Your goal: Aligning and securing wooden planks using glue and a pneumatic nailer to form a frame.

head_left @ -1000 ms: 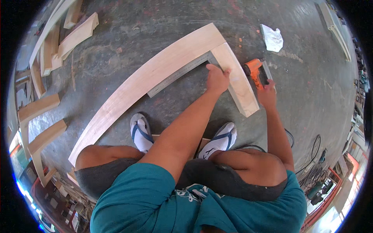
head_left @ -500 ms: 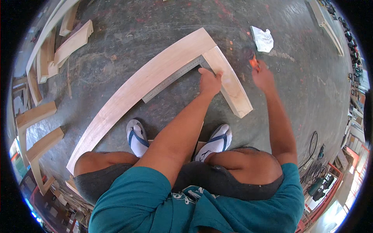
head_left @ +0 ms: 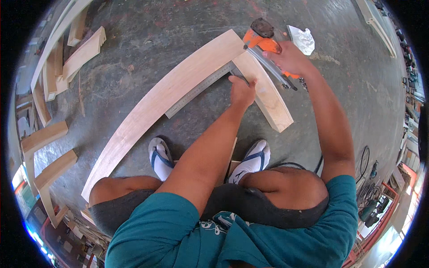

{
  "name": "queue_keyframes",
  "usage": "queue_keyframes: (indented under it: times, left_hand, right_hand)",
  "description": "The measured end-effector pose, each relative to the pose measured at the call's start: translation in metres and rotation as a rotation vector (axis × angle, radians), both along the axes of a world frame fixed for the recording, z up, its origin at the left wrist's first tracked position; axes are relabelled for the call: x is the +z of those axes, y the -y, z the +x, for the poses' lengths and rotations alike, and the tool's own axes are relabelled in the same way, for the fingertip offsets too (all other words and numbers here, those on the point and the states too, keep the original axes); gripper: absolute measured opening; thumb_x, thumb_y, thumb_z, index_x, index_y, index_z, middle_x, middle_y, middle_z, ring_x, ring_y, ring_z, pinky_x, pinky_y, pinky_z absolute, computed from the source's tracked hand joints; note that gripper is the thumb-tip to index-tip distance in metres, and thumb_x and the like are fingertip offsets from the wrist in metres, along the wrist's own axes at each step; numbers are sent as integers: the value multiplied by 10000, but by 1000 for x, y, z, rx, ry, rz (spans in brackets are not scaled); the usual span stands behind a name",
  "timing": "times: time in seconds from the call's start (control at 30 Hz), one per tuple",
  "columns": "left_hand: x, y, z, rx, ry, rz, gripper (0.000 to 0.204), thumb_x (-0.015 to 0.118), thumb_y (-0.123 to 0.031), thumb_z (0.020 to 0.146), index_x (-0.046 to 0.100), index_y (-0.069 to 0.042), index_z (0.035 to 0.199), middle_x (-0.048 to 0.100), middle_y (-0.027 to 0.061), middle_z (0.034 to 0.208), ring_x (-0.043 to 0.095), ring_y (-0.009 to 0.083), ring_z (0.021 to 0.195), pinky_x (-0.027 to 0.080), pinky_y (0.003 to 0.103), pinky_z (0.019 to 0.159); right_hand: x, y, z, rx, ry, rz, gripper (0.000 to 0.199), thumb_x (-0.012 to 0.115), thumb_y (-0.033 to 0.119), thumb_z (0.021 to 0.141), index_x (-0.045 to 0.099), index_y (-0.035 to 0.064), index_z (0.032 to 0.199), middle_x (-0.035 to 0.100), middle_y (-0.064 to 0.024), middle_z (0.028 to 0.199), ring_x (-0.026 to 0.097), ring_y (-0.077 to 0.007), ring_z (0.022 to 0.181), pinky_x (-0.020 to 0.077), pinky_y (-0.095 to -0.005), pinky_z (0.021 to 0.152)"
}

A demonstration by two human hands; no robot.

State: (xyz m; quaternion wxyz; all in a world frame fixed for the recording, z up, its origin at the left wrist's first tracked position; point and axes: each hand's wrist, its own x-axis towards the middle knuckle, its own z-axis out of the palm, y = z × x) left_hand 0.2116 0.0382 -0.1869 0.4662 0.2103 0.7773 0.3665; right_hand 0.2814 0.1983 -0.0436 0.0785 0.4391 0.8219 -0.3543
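My left hand (head_left: 242,93) is closed on the short arm of a metal carpenter's square (head_left: 199,90), gripping it together with the inner edge of a short wooden piece (head_left: 267,99). The square's long blade lies along the inner side of a long, pale, curved board (head_left: 154,105). Both wooden pieces meet in a corner at the far end, resting on the floor. Around the handle of an orange nail gun (head_left: 267,43) my right hand (head_left: 291,58) is wrapped. The gun's head is beside that corner, its silver magazine slanting along the short piece's outer side. Whether its nose touches the wood is hidden.
A crumpled white bag (head_left: 303,41) lies beyond my right hand. Cut wooden parts (head_left: 82,51) and angled wooden frames (head_left: 56,167) stand at the left. A black hose (head_left: 295,164) runs by my right knee; cords and a power tool (head_left: 372,210) lie at the lower right.
My right hand has brought the nail gun leftward from beyond the short piece to beside the corner joint. The left hand keeps its hold on the square and wood.
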Motion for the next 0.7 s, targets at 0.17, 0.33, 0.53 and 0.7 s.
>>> queue_keyframes:
  times: [0.17, 0.33, 0.53, 0.7]
  left_hand:
    - [1, 1, 0, 12, 22, -2, 774, 672, -345, 890, 234, 166, 1272, 546, 335, 1233, 552, 433, 1178, 441, 437, 995]
    - [1, 2, 2, -2, -25, 4, 761, 670, -314, 892, 216, 162, 1275, 534, 353, 1229, 553, 442, 1168, 445, 442, 988]
    - [3, 0, 0, 7, 10, 2, 677, 669, -300, 889, 260, 122, 1224, 525, 357, 1222, 557, 452, 1149, 452, 449, 971]
    - [14, 2, 0, 33, 31, 3, 646, 661, -274, 885, 259, 118, 1205, 533, 351, 1211, 561, 448, 1147, 447, 454, 979]
  right_hand:
    - [-6, 7, -3, 41, 3, 9, 470, 697, 397, 874, 605, -47, 1000, 580, -59, 689, 593, -157, 546, 489, -314, 519]
    - [-16, 0, -3, 46, 95, 60, 475, 694, 385, 875, 618, -52, 1047, 601, -71, 708, 612, -174, 567, 502, -333, 544]
    - [-20, -4, -10, 45, 54, 88, 477, 686, 391, 877, 629, -45, 1061, 619, -81, 720, 616, -186, 561, 498, -329, 550]
    - [-16, -2, -19, 41, -2, 44, 484, 680, 404, 878, 632, -37, 1071, 633, -86, 723, 615, -178, 552, 496, -334, 551]
